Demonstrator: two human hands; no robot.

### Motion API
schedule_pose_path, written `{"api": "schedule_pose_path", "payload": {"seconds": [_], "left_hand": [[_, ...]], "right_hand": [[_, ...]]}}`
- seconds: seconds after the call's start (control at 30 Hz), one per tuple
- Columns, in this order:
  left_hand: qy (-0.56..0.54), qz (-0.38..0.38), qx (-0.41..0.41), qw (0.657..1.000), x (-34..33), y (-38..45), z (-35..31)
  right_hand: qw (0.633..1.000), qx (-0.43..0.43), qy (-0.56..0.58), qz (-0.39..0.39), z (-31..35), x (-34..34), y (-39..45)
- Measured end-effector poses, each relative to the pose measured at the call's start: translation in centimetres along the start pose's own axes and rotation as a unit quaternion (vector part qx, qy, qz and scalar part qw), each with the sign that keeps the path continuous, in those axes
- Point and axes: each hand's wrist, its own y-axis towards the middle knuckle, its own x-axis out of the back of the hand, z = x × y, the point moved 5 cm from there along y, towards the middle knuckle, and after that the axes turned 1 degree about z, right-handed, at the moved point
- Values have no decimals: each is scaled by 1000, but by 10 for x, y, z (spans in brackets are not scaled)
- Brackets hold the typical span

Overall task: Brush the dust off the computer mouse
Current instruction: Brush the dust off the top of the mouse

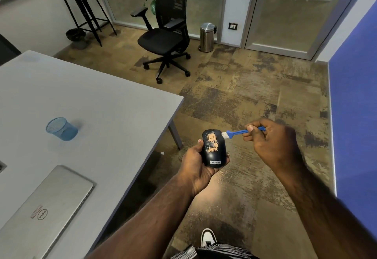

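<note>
A black computer mouse [214, 152] with a patch of pale orange dust on its top lies in my left hand [196, 165], whose fingers curl round its sides, out over the floor beside the table. My right hand [271, 140] pinches the handle of a small blue brush [236, 132]. The brush's white bristles touch the mouse's upper right edge, just right of the dust.
A grey table [91, 103] stands to the left with a blue mesh cup [61, 129] and a shut silver laptop [47, 207]. Farther back are a black office chair [165, 34], a steel bin [207, 37] and a stool [85, 9]. A blue wall [355, 105] runs along the right.
</note>
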Motion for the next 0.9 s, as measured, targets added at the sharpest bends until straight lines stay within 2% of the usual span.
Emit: {"api": "schedule_pose_path", "payload": {"seconds": [0.1, 0.23, 0.37, 0.5, 0.7, 0.77, 0.9], "left_hand": [[3, -5, -2, 1000, 0, 0, -1], [0, -4, -5, 1000, -2, -1, -2], [-5, -1, 0, 1000, -2, -2, -1], [-4, -1, -6, 1000, -1, -1, -2], [-1, -1, 2, 1000, -1, -3, 2], [-4, -1, -2, 1000, -2, -3, 1], [-7, 0, -7, 1000, -2, -3, 0]], "right_hand": [[1000, 8, 17, -13, 1, 4, 0], [1000, 22, 14, 11, 4, -1, -2], [1000, 7, -1, -21, 1, 5, 2], [999, 36, 29, 17, 5, 3, -1], [1000, 4, 7, -18, -2, 5, 3], [1000, 12, 26, -4, -2, 5, 3], [1000, 9, -10, 8, -5, 1, 1]]}}
